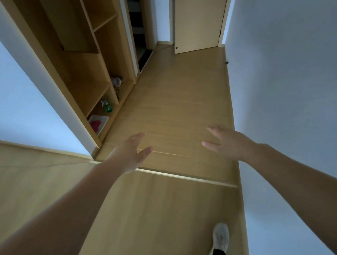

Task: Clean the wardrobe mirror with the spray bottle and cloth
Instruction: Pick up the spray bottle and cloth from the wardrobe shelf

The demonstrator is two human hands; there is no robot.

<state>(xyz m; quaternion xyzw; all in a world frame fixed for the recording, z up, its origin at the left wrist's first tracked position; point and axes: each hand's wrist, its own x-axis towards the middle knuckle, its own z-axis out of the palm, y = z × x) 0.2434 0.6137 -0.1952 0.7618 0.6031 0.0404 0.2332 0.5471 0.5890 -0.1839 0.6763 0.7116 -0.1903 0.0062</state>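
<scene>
Wardrobe (88, 73): an open light-wood unit with shelves and upright dividers is seen. All positions below are given relative to it.
Spray bottle (107, 107): a small translucent green body with a pale trigger head is noted. It stands upright in the wardrobe's bottom compartment, near the front edge.
Cloth (96, 125): a pink-red cloth is found lying flat in a white tray (104, 118), in the same bottom compartment, just beside the bottle.
Left hand (132, 153): it is held out over the floor (171, 106) off the wardrobe's near corner. The fingers are straight and loosely spread, and nothing is held.
Right hand (226, 142): it is held out farther from the wardrobe, well apart from the left. The fingers are spread, and nothing is held.
Door (198, 15): a closed wooden door with a dark handle is observed beyond the wardrobe's far end.
Shoe (220, 239): one pale shoe is recorded on the floor, well apart from the wardrobe.
</scene>
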